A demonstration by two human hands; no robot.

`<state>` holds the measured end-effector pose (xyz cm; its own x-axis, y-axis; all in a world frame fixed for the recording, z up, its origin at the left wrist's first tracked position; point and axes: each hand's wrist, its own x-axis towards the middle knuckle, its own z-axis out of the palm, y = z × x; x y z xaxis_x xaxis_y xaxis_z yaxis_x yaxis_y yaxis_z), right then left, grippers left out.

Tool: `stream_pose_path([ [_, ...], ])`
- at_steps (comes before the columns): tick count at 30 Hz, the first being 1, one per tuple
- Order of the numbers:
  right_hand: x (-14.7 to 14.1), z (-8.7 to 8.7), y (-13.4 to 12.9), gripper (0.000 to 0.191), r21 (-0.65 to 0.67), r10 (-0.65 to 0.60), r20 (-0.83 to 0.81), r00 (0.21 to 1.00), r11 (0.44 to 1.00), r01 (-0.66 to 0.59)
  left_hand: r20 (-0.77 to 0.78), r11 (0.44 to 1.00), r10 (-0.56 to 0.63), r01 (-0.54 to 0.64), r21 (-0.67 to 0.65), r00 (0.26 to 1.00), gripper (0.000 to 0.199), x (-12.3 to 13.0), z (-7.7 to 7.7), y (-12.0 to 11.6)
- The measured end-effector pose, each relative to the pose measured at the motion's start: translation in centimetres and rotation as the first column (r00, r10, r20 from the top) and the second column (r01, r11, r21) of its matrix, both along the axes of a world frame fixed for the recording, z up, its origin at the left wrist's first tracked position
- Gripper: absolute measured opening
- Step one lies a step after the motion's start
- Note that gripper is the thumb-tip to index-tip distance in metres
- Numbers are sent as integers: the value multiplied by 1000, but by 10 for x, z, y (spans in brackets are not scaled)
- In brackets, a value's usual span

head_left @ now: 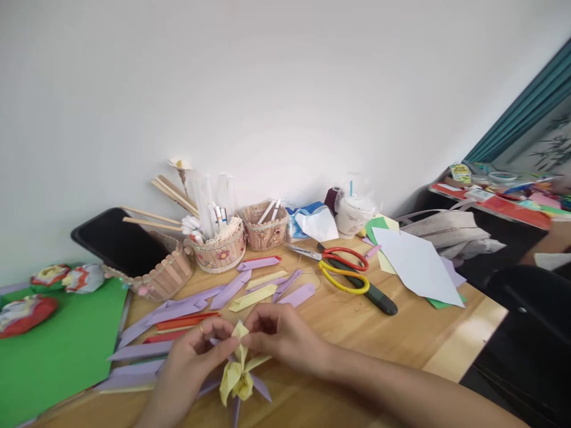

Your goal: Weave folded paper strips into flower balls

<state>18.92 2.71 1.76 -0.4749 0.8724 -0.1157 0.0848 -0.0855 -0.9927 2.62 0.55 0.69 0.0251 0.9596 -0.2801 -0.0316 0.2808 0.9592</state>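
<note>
A folded paper flower [238,377] with yellow inner petals and pointed purple outer ones is held up over the wooden table at the bottom middle. My left hand [196,356] pinches one upright yellow petal from the left, a ring on one finger. From the right, my right hand [283,339] pinches the same petal, thumb and fingers closed on it. The flower's lower petals spread out below my fingers. Just beyond my hands lie folded purple strips [229,289] and a folded yellow strip [253,297]. Orange-red strips [185,321] lie left of my hands.
Scissors [345,267] with red and yellow handles lie across a dark green-black tool [379,299]. Woven-looking baskets [265,232] line the wall, one holding a black phone [118,241]. A lidded cup [354,214], white paper [414,261] and green sheet [57,356] flank them.
</note>
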Motion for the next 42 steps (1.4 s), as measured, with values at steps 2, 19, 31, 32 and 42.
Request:
stream_pose_path([
  [2,1,-1,0,19,45,-5,40,999,999,3,-50,1000,-1,2,12,999,18,-1,-1,3],
  [19,-4,-6,-3,10,342,-104,249,963,940,13,-106,980,-18,38,195,994,5,0,0,4],
  [31,3,-9,-1,16,523,-105,335,936,847,-92,-99,997,-71,75,36,993,9,2,-1,6],
  [32,4,-11,-1,12,591,-119,337,934,799,-111,-123,997,-57,63,52,991,9,2,0,4],
  [42,7,-10,0,11,821,-188,313,931,546,-166,319,995,-86,96,-17,944,30,-5,4,6],
])
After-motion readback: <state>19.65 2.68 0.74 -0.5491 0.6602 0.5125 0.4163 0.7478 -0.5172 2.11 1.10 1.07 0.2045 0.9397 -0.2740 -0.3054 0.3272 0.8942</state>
